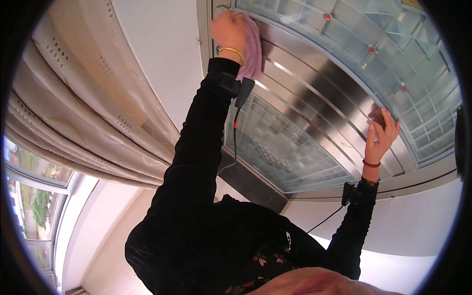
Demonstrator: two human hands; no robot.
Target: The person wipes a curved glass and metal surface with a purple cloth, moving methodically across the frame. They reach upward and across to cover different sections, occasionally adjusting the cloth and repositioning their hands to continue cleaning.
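My left hand (229, 32), with a gold bangle at the wrist, grips a mauve cloth (253, 51). The cloth hangs in folds against the left side of a brushed-metal door (328, 86) with patterned glass. Part of a round metal fitting (222, 9) shows just above this hand, near the door's edge. Farther right, my right hand (381, 138) is empty, its fingers spread. Its fingertips are at the border between the metal band and the upper glass panel (372, 70); whether they touch it I cannot tell.
Beige curtains (92, 96) hang at the left, with a window (40, 206) below them. A lower glass panel (280, 140) sits in the door. Black cables (236, 143) run from the devices strapped to my wrists. A dark floor strip (254, 179) lies beneath the door.
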